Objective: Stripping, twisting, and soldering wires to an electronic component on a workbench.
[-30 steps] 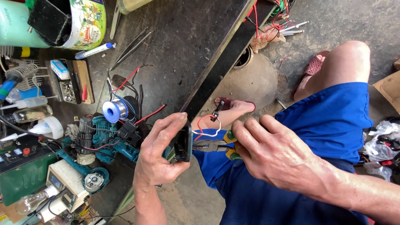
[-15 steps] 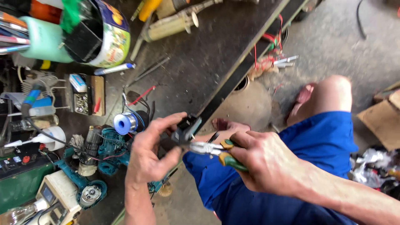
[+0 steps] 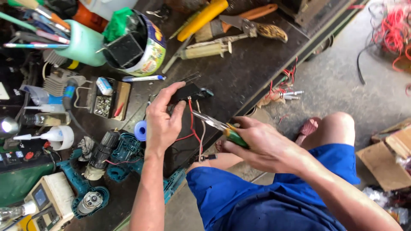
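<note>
1. The left hand (image 3: 165, 117) grips a small black switch module (image 3: 190, 92), thumb on top and fingers curled underneath, holding it above the dark workbench (image 3: 239, 72). Half a second ago the same part sat lower, close to the lap; now it is lifted over the bench's front edge.

2. The right hand (image 3: 261, 145) is clenched around green-and-yellow-handled pliers (image 3: 218, 126). Their thin tips point up-left and meet the wires just beneath the module. A second ago the tool was barely visible between the hands; it has since swung out and its nose has come to the wires.

3. Red wires (image 3: 191, 124) and a pale one hang from the module, trailing down to a small connector (image 3: 209, 157) near the knee (whether the tips actually pinch a wire or only touch it, I cannot tell).

4. Judged from that shift, the work has gone from handling the part to working on its leads with the tool.

5. Left of the hand lie a teal drill housing (image 3: 124, 158) with its motor (image 3: 100, 156) exposed, a blue spool (image 3: 140, 130), and a tin (image 3: 147, 47) stuffed with oddments.

6. Farther back on the bench rest a yellow-handled tool (image 3: 203, 17) and a syringe-like applicator (image 3: 205, 49). A tangle of red wire (image 3: 391, 36) lies on the floor.
</note>
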